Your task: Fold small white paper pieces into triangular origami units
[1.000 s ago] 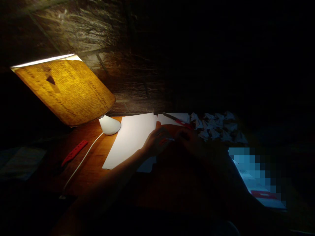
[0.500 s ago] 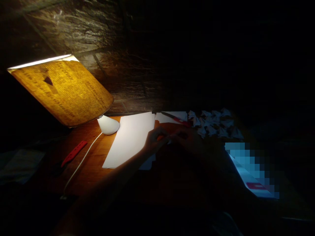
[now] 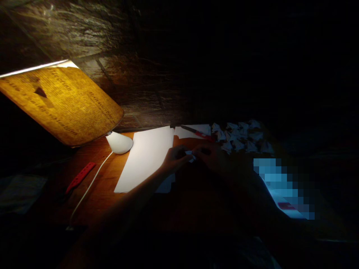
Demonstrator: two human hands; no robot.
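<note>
Between my two hands is a small folded piece of white paper point(image 3: 191, 155). My left hand point(image 3: 176, 157) pinches its left side, thumb toward me. My right hand point(image 3: 209, 155), mostly in shadow, closes its fingers on the right side of the same piece. Just left of my left hand lies a stack of white paper sheets point(image 3: 148, 157). Beyond my hands a red-handled knife point(image 3: 198, 132) rests on a smaller stack of white paper point(image 3: 182, 132). To the right of it, several folded white paper pieces point(image 3: 238, 136) stand in rows.
A lit lamp with a printed shade point(image 3: 64, 104) and white base point(image 3: 119, 144) stands at the left, its white cord point(image 3: 92, 185) crossing the wooden table point(image 3: 109, 179). A red perforated object point(image 3: 81, 175) lies beside the cord. At right glows a blurred screen point(image 3: 283, 190). Behind is a stone wall point(image 3: 98, 37).
More of the white paper shows between my fingers now. My hands stay close together at nearly the same spot. The whole view has shifted slightly, so the lamp appears further left.
</note>
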